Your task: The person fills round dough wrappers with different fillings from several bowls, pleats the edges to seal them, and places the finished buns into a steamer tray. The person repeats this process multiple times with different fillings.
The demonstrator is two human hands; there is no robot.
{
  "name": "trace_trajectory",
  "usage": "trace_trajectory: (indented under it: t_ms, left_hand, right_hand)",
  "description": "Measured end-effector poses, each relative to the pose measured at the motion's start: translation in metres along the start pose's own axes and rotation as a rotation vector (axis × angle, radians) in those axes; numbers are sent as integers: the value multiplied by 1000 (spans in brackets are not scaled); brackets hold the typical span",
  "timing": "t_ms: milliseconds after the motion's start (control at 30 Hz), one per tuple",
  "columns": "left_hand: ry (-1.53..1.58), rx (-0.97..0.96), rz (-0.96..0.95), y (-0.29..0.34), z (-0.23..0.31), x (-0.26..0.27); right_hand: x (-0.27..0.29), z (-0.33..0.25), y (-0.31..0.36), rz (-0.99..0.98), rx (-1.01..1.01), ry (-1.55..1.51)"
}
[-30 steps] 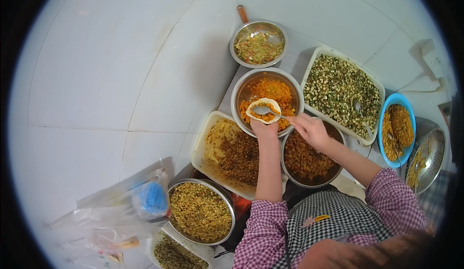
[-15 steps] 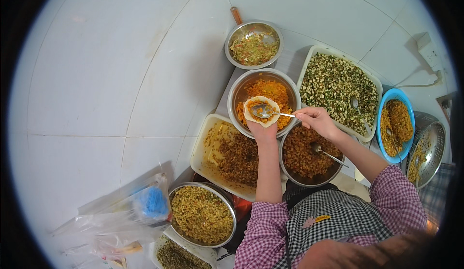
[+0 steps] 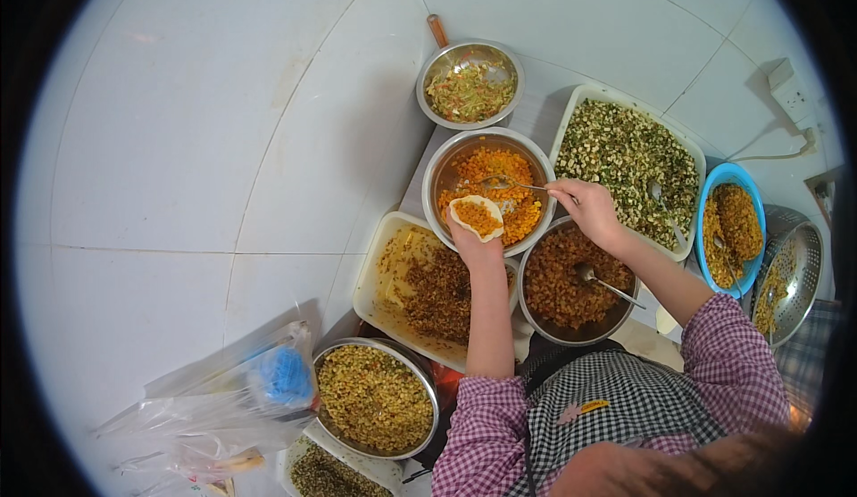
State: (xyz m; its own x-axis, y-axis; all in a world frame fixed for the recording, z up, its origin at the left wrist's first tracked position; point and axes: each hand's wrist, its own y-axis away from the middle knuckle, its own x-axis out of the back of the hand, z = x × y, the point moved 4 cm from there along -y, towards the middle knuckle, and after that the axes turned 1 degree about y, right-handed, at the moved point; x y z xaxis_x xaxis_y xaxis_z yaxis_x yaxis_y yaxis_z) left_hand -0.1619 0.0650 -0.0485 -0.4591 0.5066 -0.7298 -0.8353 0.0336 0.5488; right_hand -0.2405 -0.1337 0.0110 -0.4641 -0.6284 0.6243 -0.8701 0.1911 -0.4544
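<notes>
My left hand [image 3: 476, 245] cups a round dough wrapper [image 3: 461, 210] over the near rim of a steel bowl [image 3: 435, 169]. Orange chopped filling [image 3: 478, 219] lies in the wrapper. Between the fingers of my right hand [image 3: 585, 207] is the handle of a metal spoon [image 3: 522, 185], its head down at the orange filling in the same bowl. Just below, a second steel bowl [image 3: 536, 318] of reddish-brown filling has another spoon [image 3: 611, 288] resting in it. To the left of my left forearm sits a pale tub [image 3: 379, 256] with dark brown filling.
A white tub [image 3: 571, 109] of green and white filling stands at the right, beside a blue basin [image 3: 759, 202] and a steel colander [image 3: 808, 274]. Behind is a bowl of shredded vegetables [image 3: 469, 91]. Lower left are a bowl of yellowish filling [image 3: 370, 399] and plastic bags [image 3: 205, 426].
The spoon has left the wrapper and moved up into the bowl's orange filling. My left hand has drawn slightly left and down, tilting the wrapper, which now shows its filling uncovered.
</notes>
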Motion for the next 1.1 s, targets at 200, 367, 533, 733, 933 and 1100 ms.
trace_trajectory:
  t_ms: [200,367,533,733,933,1100]
  left_hand:
    - [66,7,-140,26,-1,-6]
    - [134,58,-337,55,-13,-23]
    - [84,45,-343,76,-2,-44]
    - [78,-13,-275,98,-3,-62]
    - [-168,-77,-499,121,-27,-73]
    - [-687,-258,-496,138,-47,-83]
  right_hand:
    - [-19,-19,9,-339,45,255]
    - [-35,-40,1,-236,-468,-673]
    - [-24,-63,-2,-108,-568,-1222]
    - [-17,-108,0,-287,-254,-1335]
    - [17,-114,0,-158,118,-619]
    - [57,-103,5,-258,130,-437]
